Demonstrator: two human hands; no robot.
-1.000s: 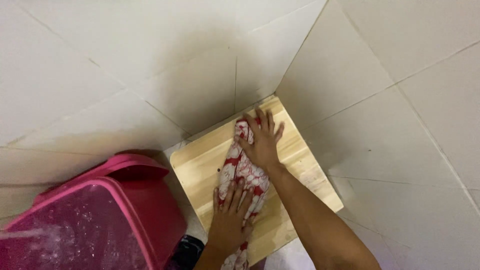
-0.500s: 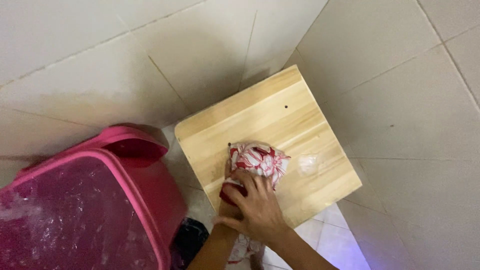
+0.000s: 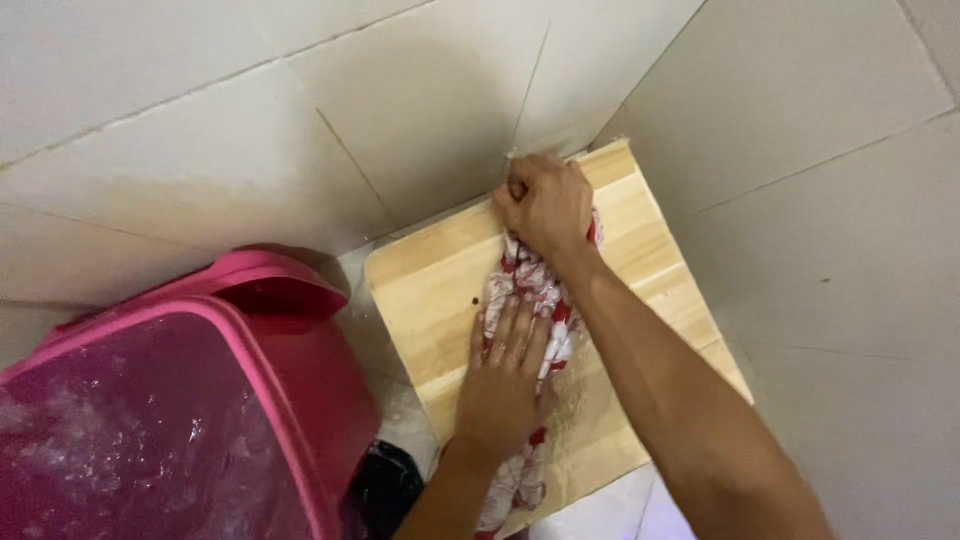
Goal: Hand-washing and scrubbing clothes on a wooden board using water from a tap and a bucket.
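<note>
A wet red-and-white patterned cloth lies stretched lengthwise on a pale wooden board that stands in a tiled corner. My right hand is closed in a fist on the cloth's far end, close to the wall. My left hand lies flat, fingers together, pressing the cloth's middle onto the board. The cloth's near end hangs over the board's front edge.
A pink plastic tub with soapy water stands to the left of the board, almost touching it. White tiled walls close in behind and on the right. A dark object sits on the floor between tub and board.
The cloth was bunched near the board's front under my right hand; now it is stretched out, my right hand has pushed its end to the far corner, and my left hand presses it flat.
</note>
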